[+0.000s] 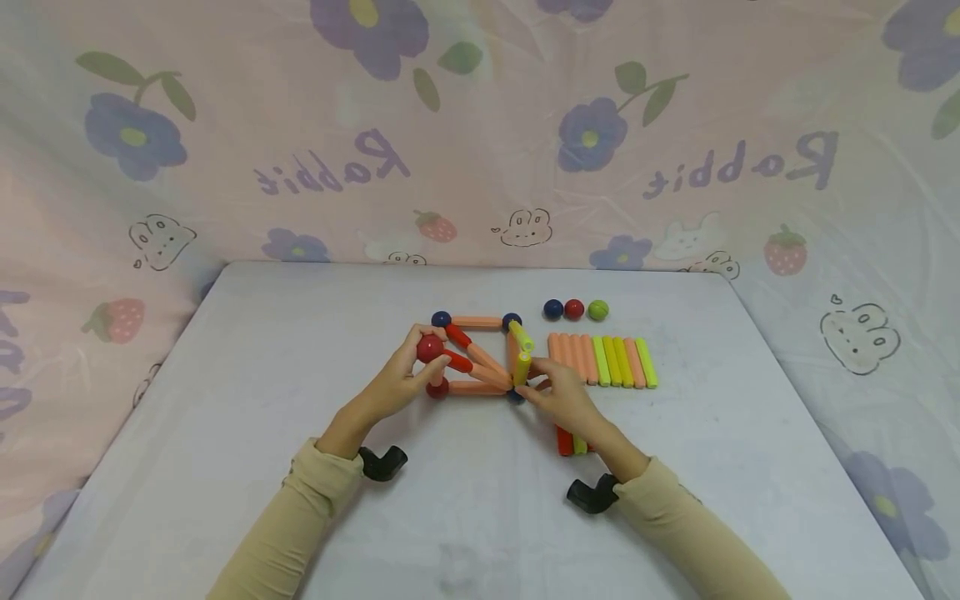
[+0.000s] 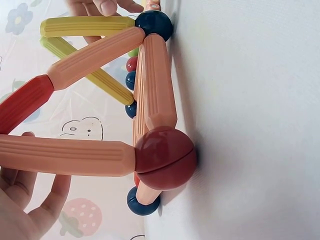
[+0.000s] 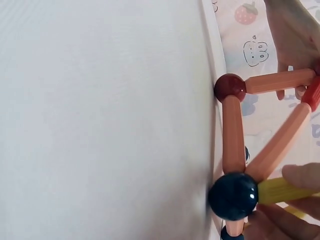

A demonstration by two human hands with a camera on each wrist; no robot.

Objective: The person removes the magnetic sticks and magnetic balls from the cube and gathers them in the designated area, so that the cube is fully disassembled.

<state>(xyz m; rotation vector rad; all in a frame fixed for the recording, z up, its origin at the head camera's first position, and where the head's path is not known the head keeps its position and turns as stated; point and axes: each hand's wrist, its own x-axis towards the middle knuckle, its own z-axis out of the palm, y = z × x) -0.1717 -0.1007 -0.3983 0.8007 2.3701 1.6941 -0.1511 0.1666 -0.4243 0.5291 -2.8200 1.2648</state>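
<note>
A frame of magnetic sticks and balls stands on the table. At its left, my left hand [image 1: 401, 379] holds a raised red ball [image 1: 430, 348] between thumb and fingers. Below that ball, a salmon stick [image 2: 70, 156] runs down to a lower red ball [image 2: 166, 158] on the tabletop. Sticks of red and salmon slope from the upper part toward the right side. There my right hand [image 1: 562, 396] pinches a yellow stick [image 3: 285, 191] that rises from a dark blue ball [image 3: 233, 196]. Another yellow-green stick [image 1: 521, 335] leans from the far blue ball [image 1: 512, 321].
Right of the frame lies a row of salmon and yellow-green sticks [image 1: 603, 360]. Behind it sit a blue ball [image 1: 552, 309], a red ball [image 1: 573, 309] and a green ball [image 1: 597, 310]. More sticks [image 1: 566, 440] lie partly hidden by the right forearm.
</note>
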